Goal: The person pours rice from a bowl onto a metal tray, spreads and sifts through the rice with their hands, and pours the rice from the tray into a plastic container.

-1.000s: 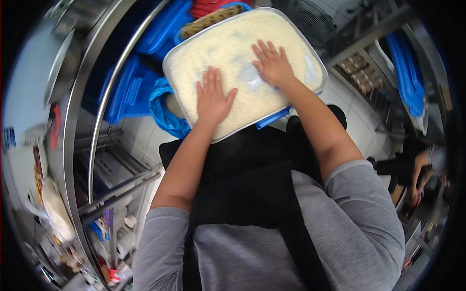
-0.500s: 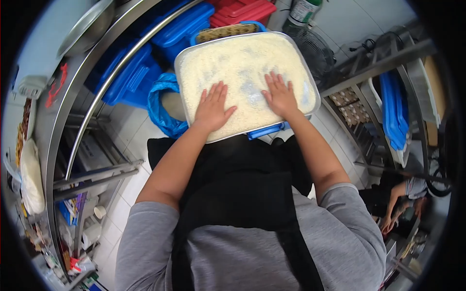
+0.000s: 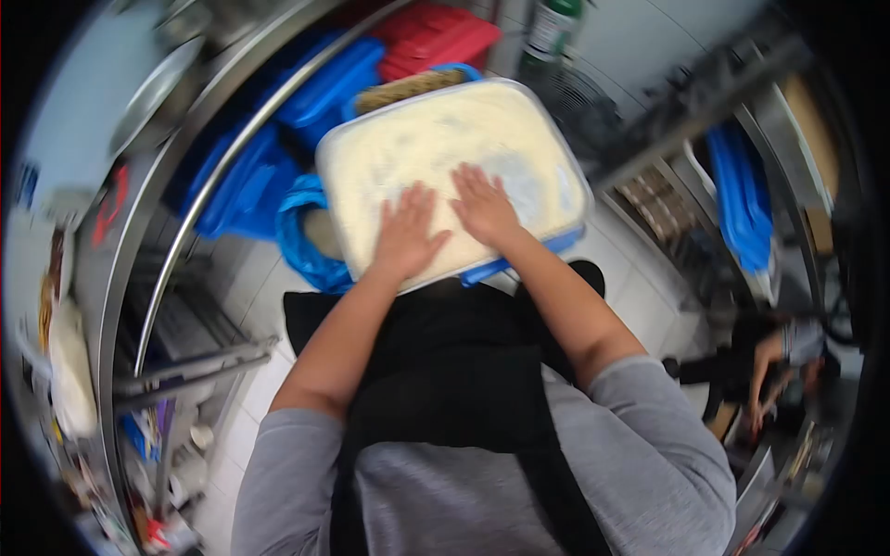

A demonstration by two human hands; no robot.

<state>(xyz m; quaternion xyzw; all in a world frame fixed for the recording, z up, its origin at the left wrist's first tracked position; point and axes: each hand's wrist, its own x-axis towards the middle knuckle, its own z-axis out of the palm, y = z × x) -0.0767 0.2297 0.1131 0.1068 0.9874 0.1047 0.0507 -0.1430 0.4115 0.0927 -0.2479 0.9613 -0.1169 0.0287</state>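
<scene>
A wide metal tray (image 3: 326,171) with rounded corners sits in front of my lap. Pale yellow, fine crumb-like material (image 3: 417,139) is spread over its bottom in a thin layer, with greyish patches where the metal shows through. My left hand (image 3: 408,233) lies flat on the crumbs near the tray's front left, fingers stretched out. Close beside it, my right hand (image 3: 484,209) rests palm down near the middle, fingers slightly apart. Neither hand grips anything. Part of a blue container (image 3: 487,271) shows beneath the tray's near edge.
Blue lidded bins (image 3: 329,83) and a red one (image 3: 436,42) stand beyond the tray. A blue bag (image 3: 320,269) is open at its left. Metal table edge and rail (image 3: 199,204) curve along the left. Shelving (image 3: 723,120) stands right; another person (image 3: 769,361) works behind it.
My right hand has slid left over the crumbs, closer to my left hand, with a larger grey patch to its right. The whole view has tilted and blurred slightly.
</scene>
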